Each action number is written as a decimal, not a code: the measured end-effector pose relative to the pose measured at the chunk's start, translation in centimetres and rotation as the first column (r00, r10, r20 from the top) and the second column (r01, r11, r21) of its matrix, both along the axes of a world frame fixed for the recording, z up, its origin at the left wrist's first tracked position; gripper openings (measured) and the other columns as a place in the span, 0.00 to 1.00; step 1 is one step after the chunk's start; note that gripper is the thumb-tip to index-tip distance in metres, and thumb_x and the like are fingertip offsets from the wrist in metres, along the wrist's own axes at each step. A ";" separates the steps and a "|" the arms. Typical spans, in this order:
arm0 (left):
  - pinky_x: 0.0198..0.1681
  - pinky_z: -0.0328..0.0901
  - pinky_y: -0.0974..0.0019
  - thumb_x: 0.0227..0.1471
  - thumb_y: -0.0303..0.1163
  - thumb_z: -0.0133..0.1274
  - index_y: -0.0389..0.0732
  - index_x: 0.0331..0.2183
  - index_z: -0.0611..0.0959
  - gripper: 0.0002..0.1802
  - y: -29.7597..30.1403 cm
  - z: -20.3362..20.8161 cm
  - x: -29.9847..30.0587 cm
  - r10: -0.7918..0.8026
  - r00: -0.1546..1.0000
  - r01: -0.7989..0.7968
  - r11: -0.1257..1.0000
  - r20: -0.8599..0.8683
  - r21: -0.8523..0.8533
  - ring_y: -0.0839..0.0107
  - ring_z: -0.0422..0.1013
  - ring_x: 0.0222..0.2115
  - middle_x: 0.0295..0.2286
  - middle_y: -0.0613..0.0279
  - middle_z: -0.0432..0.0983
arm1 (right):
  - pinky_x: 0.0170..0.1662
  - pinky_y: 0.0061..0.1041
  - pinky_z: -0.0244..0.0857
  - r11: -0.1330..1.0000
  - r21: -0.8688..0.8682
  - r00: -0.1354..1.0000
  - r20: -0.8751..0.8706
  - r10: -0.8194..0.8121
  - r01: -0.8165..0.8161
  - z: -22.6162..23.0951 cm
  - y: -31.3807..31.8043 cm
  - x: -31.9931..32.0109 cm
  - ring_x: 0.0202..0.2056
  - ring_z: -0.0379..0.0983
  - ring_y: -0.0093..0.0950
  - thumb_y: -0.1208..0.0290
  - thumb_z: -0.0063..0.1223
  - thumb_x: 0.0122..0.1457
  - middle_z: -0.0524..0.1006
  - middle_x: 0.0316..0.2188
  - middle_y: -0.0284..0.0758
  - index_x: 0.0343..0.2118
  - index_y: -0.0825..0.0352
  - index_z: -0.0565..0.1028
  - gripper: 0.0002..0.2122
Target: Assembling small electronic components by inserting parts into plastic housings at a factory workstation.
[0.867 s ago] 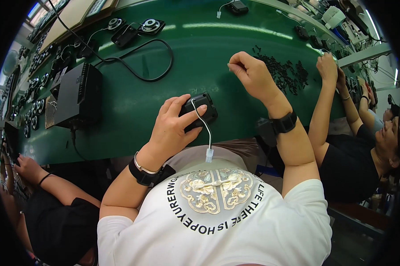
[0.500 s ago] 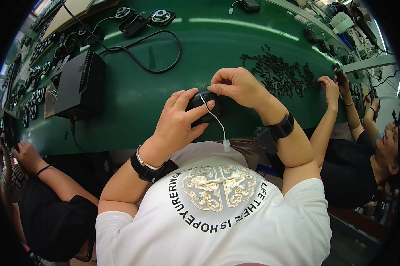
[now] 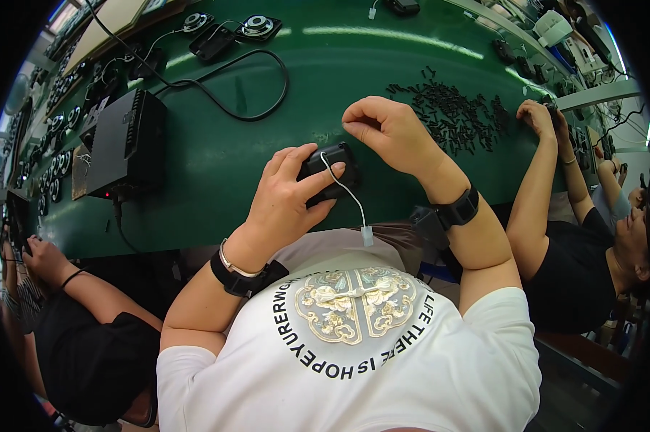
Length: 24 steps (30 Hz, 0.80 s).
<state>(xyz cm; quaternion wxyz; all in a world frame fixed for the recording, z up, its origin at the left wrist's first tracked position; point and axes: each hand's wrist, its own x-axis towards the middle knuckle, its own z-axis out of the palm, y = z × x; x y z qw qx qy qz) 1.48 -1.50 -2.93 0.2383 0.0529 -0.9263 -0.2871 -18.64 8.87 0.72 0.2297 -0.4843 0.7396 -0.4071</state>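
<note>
Currently the left hand point(image 3: 285, 205) has its grip closed around a small black device point(image 3: 332, 169) at the near edge of the green surface point(image 3: 217, 162), thumb pressed on its top. A thin white lead with a small white connector point(image 3: 367, 235) hangs from the device over that edge. The right hand point(image 3: 390, 133) is raised just beside the device, fingertips pinched together; what they pinch cannot be told. A scatter of small black parts point(image 3: 458, 115) lies farther right.
</note>
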 end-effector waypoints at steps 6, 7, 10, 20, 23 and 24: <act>0.50 0.66 0.52 0.31 0.27 0.68 0.49 0.41 0.85 0.27 -0.1 0.3 0.0 -0.018 1.000 0.017 1.000 0.018 0.015 0.50 0.68 0.47 0.48 0.51 0.71 | 0.34 0.24 0.69 0.913 -0.090 0.905 -0.203 0.374 -0.397 0.0 -0.8 1.3 0.31 0.74 0.29 0.80 0.58 0.52 0.76 0.31 0.32 0.36 0.66 0.79 0.08; 0.50 0.66 0.52 0.31 0.27 0.68 0.49 0.41 0.85 0.27 -0.1 0.4 -0.1 -0.030 0.999 0.030 1.000 0.016 0.009 0.50 0.68 0.47 0.48 0.51 0.71 | 0.34 0.25 0.69 0.910 -0.050 0.895 -0.209 0.394 -0.412 -0.1 -1.0 1.4 0.32 0.75 0.31 0.80 0.58 0.52 0.76 0.32 0.33 0.36 0.66 0.79 0.08; 0.50 0.66 0.52 0.31 0.27 0.68 0.47 0.39 0.85 0.25 0.0 0.2 -0.2 -0.007 1.000 0.007 1.000 0.026 0.021 0.50 0.68 0.47 0.48 0.52 0.71 | 0.34 0.27 0.70 0.863 -0.107 0.782 -0.488 0.388 -0.494 -0.7 -1.7 1.6 0.32 0.75 0.33 0.80 0.58 0.51 0.76 0.31 0.33 0.35 0.66 0.79 0.08; 0.51 0.65 0.52 0.31 0.27 0.68 0.52 0.46 0.84 0.33 -0.1 0.1 0.1 -0.001 1.000 0.000 1.000 0.030 0.013 0.48 0.68 0.48 0.48 0.49 0.71 | 0.37 0.29 0.71 0.994 -0.100 0.829 -0.558 -0.029 -0.033 0.1 1.5 -5.4 0.33 0.75 0.36 0.75 0.61 0.51 0.77 0.31 0.35 0.34 0.66 0.80 0.07; 0.51 0.65 0.52 0.31 0.27 0.68 0.54 0.47 0.84 0.34 -0.2 0.1 -0.2 -0.017 1.000 0.016 1.000 0.023 0.024 0.48 0.68 0.48 0.48 0.48 0.71 | 0.37 0.28 0.71 0.997 -0.077 0.770 -0.637 -0.038 -0.015 -1.2 2.7 -7.8 0.34 0.75 0.35 0.74 0.61 0.51 0.77 0.31 0.35 0.34 0.66 0.80 0.07; 0.51 0.65 0.51 0.31 0.27 0.68 0.54 0.47 0.84 0.34 -0.2 0.1 -0.1 -0.013 1.000 0.012 1.000 0.023 0.024 0.48 0.68 0.48 0.48 0.47 0.71 | 0.38 0.28 0.71 0.998 -0.065 0.740 -0.672 -0.038 -0.009 -1.8 2.8 -8.0 0.34 0.75 0.35 0.74 0.62 0.51 0.78 0.31 0.34 0.35 0.66 0.80 0.07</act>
